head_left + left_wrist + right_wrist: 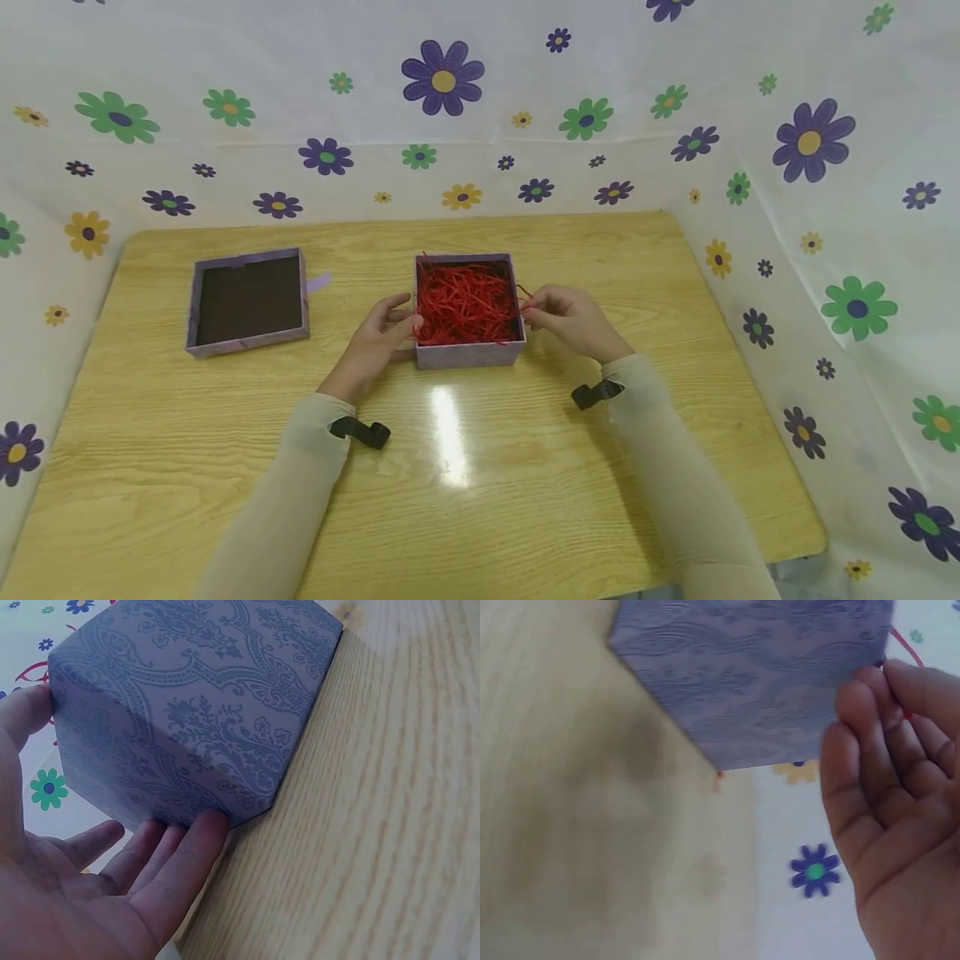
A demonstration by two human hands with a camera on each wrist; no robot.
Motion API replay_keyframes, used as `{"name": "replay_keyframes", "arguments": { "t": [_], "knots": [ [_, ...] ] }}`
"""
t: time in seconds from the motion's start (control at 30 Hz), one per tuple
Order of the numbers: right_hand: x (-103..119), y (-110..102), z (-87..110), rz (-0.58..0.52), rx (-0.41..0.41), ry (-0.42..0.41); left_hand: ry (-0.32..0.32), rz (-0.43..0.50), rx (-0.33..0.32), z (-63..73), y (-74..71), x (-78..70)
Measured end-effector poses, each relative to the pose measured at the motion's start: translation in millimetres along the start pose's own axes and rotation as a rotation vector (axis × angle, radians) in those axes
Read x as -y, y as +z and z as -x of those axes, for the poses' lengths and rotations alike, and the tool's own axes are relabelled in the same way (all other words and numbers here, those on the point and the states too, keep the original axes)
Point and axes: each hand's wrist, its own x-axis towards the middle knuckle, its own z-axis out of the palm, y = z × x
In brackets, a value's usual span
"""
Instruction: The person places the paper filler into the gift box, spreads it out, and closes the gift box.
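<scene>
A lidless box (467,357) with a purple-grey patterned outside stands on the table, filled with red shredded paper (468,302). My left hand (378,337) is at its left side, thumb at the top rim. In the left wrist view its loosely extended fingers (184,874) reach the box's patterned wall (202,712). Just beyond the right rim, my right hand (572,321) pinches a few red paper strands between thumb and fingertips. One strand (906,646) shows beside the thumb in the right wrist view, where the fingers lie close to the box wall (757,690).
To the left lies the box lid (193,304), its dark inside facing up, with a small purple tab (318,282) at its right. A white flowered sheet (495,117) borders the wooden table (510,500) at the back and sides.
</scene>
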Motion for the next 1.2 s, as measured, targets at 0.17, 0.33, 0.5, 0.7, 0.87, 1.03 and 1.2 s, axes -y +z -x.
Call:
{"name": "replay_keyframes", "arguments": {
  "t": [0.17, 0.33, 0.5, 0.7, 0.87, 1.03, 1.2],
  "knots": [
    [26.1, 3.6, -8.7, 0.168, -0.098, -0.099, 0.001, -0.007, 0.004, -0.3, -0.1, 0.7],
    [47.1, 23.4, -23.2, 0.406, 0.082, -0.222, 0.004, 0.002, 0.007, -1.1, -0.7, 1.6],
    [53.3, 26.4, -25.9, 0.647, 0.214, -0.318, 0.01, 0.015, 0.011, -2.1, -0.1, 2.2],
    [45.0, -0.8, -16.6, 0.633, 0.092, -0.275, 0.005, 0.015, 0.011, -2.9, -1.3, 2.8],
    [24.9, -15.0, -11.5, 0.425, -0.05, -0.149, 0.013, 0.001, 0.004, -1.6, -1.6, 1.1],
    [1.0, -2.8, -11.9, 0.058, -0.059, -0.02, 0.031, -0.005, 0.001, 0.1, -2.0, 2.5],
    [-10.9, 13.3, -9.1, -0.281, -0.026, 0.009, 0.064, -0.049, -0.014, 5.7, -10.5, 0.0]
  ]
}}
